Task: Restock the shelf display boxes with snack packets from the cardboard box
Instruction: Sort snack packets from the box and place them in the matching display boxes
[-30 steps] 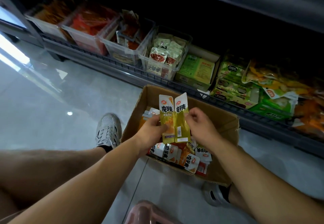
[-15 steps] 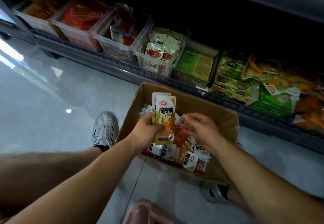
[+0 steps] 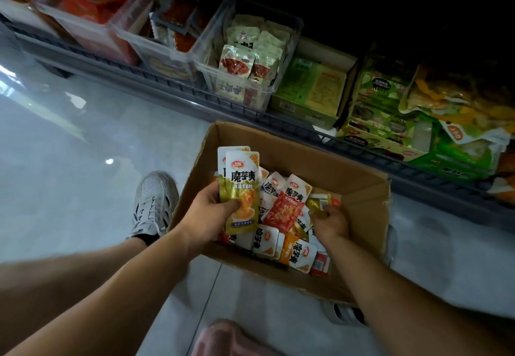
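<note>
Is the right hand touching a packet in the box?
Touching. The head view shows the right hand with fingers curled round a gold packet in the cardboard box; no gap shows. The left hand grips other packets.

Hid most of a second packet (image 3: 222, 160) behind the front packet (image 3: 241, 191) in the left hand (image 3: 207, 214), and much of a gold packet (image 3: 320, 202) inside the right hand (image 3: 331, 223). Blurred and cropped the far-left bins (image 3: 92, 21).

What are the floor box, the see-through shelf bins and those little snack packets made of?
Cardboard box: brown cardboard, matte, with creased, frayed edges. Shelf bins: likely rigid clear plastic; contents show through the walls. Snack packets: apparently glossy printed plastic or foil film; the gold parts glint.
</note>
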Motion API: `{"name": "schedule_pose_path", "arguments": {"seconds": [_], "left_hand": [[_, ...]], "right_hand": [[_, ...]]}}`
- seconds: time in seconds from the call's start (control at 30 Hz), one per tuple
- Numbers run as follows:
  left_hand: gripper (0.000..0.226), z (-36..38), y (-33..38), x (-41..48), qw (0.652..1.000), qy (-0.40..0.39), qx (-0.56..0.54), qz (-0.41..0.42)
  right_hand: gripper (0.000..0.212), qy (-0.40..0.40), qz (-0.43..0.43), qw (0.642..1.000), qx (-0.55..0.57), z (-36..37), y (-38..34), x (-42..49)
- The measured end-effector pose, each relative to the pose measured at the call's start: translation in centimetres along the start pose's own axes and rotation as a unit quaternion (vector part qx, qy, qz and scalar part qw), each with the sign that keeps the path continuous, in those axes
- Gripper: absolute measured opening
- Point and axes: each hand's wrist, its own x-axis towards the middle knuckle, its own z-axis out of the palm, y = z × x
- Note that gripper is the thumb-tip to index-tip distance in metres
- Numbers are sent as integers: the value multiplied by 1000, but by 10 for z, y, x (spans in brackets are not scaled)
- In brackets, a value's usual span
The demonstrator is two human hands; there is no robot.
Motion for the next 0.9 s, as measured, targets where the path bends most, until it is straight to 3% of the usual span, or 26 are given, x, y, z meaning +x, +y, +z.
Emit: {"name": "schedule_pose_path", "arguments": {"seconds": [0.2,0.37,0.5,0.6,0.7,0.8,0.9], "left_hand": [[27,2,-2,7,1000,17,9,-10],[29,4,-4,11,999,23,16,-22],[29,5,-2,11,1000,14,13,-24],[28,6,3,7,1000,3,0,-19],[28,8,9,-1,1000,-5,-14,-13],[29,10,15,-12,1000,-8,-19,-2],[30,13,21,-23,1000,-9,-25,9]], "right_hand": [[43,40,-37,995,-84,14,9,21],[33,85,-36,995,25,7,6,14],[33,47,-34,995,76,-7,-5,8],[24,19,-100,994,26,-27,-23,-7],[28,-3,-176,984,-3,-54,-49,-28],[30,-40,-221,974,38,-77,-72,-56],[33,-110,-190,966,135,-91,-85,-78]]}}
